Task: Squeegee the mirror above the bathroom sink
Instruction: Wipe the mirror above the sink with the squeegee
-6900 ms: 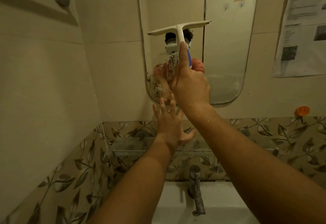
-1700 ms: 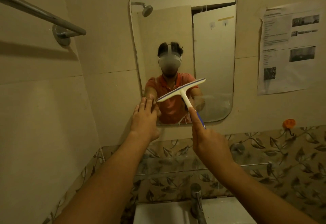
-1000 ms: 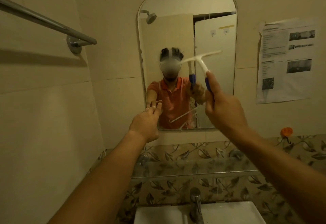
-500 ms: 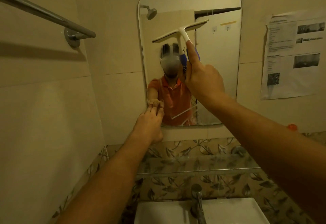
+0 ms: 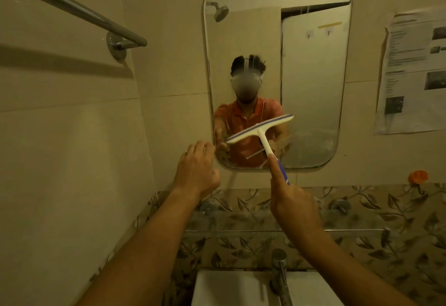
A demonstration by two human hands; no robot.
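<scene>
A tall mirror [image 5: 311,69] with rounded corners hangs on the tiled wall above the sink [image 5: 231,288]. My right hand [image 5: 293,203] grips the blue handle of a white squeegee [image 5: 261,129], index finger stretched along the shaft. Its blade tilts up to the right over the mirror's lower part. My left hand [image 5: 196,169] rests at the mirror's lower left edge, fingertips touching the frame. The mirror's lower right area looks smeared and wet.
A steel towel bar [image 5: 72,12] crosses the upper left wall. Printed paper sheets [image 5: 415,71] are stuck right of the mirror. A glass shelf [image 5: 265,223] runs below it, an orange hook [image 5: 418,176] sits at right, and a tap [image 5: 280,274] stands over the sink.
My right hand has pulled the squeegee down from the mirror's upper part to its lower part in half a second. My left hand stays at the lower left edge.
</scene>
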